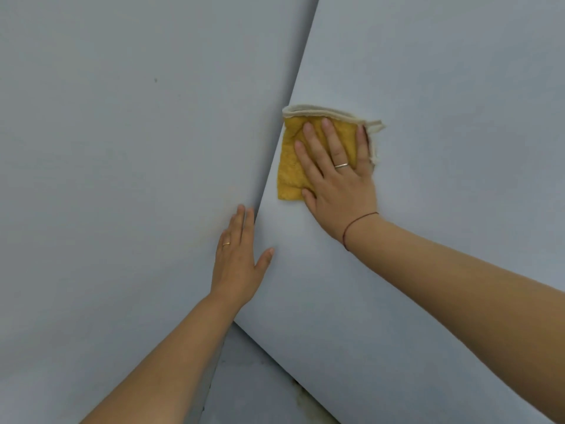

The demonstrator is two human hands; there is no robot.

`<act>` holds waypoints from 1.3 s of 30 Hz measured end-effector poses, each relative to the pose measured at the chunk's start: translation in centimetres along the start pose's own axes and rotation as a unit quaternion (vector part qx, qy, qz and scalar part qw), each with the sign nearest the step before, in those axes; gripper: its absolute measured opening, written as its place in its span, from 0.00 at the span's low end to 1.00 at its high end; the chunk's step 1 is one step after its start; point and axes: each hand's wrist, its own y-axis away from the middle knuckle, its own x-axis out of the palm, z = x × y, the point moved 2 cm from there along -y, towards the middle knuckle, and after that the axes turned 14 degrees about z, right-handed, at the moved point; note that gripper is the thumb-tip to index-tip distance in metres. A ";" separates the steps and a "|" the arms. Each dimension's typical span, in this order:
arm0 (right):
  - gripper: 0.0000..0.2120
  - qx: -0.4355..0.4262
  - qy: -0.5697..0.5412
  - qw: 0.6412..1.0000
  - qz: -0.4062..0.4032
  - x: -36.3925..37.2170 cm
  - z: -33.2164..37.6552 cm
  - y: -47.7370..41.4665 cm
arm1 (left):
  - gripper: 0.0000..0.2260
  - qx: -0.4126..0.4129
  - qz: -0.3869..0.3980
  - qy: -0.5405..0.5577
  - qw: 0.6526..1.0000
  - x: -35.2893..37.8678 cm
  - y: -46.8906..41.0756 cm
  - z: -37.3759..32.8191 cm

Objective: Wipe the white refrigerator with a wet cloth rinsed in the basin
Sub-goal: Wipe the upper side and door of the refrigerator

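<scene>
1. White fridge [458,117] surfaces fill our view; a right panel [428,301] overlaps a left panel [107,148] along a slanted edge [276,148].
2. We see the right hand [339,185] laid flat on the cloth [289,166], fingers straight and spread apart; it presses the cloth against the right panel, with no finger curled round it.
3. On that hand sits a ring [341,165]; a thin dark thread [351,228] circles the wrist.
4. The cloth is yellow with a cream hem along its top and right side; it lies flat on the fridge, just right of the slanted edge; we cannot tell whether it is wet.
5. Lower and further left, the left hand [237,261] also lies flat; its fingers are straight and close together on the left panel, just beside the edge; the thumb points out toward the right panel; it holds nothing and wears a gold ring [226,243].
6. Both forearms are bare; they reach up from the bottom corners.
7. Below the right panel a further grey surface [244,381] shows; we cannot tell what it is.
</scene>
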 end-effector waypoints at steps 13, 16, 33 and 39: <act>0.40 -0.099 0.052 0.987 0.118 9.6 14.5 5.8 | 0.38 0.020 0.041 0.000 0.999 2.9 2.9 4.7; 0.42 -0.128 0.054 0.979 0.149 11.8 17.2 8.7 | 0.39 0.029 0.057 -0.019 0.998 3.6 3.5 4.8; 0.32 -0.027 -0.033 0.996 0.072 8.7 5.0 20.9 | 0.36 0.026 0.115 -0.035 0.992 7.5 1.3 2.0; 0.31 0.073 -0.042 0.995 0.051 5.3 -1.1 20.1 | 0.38 0.045 0.106 -0.013 0.993 7.7 1.4 2.1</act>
